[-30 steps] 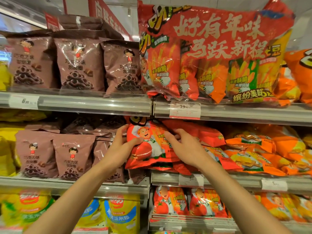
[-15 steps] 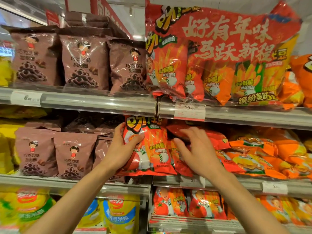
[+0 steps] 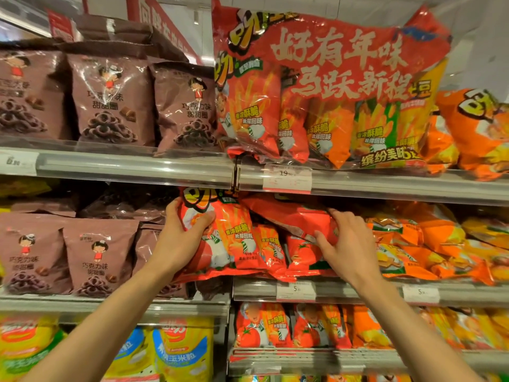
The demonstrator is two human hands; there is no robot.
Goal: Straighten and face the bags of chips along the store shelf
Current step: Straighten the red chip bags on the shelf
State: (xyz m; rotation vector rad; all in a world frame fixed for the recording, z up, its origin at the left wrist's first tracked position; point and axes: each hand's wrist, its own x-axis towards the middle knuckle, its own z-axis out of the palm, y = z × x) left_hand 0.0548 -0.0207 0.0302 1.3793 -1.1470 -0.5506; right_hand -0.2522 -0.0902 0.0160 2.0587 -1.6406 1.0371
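On the middle shelf a red chip bag stands upright, front facing me, at the left end of the red row. My left hand grips its upper left edge. Two more red bags stand to its right. Above them a red bag lies flat and slanted; my right hand holds its right end, thumb under it and fingers over it. Orange chip bags lie tumbled on the right of the same shelf.
Brown chocolate-ring snack bags fill the left of the middle shelf and the shelf above. A large red multipack overhangs the upper shelf rail. Price tags hang on the rails. Yellow and red bags sit on the lower shelf.
The red bag in my left hand went from lying tilted to standing upright, facing out. My right hand left it, moved right and took hold of the slanted red bag.
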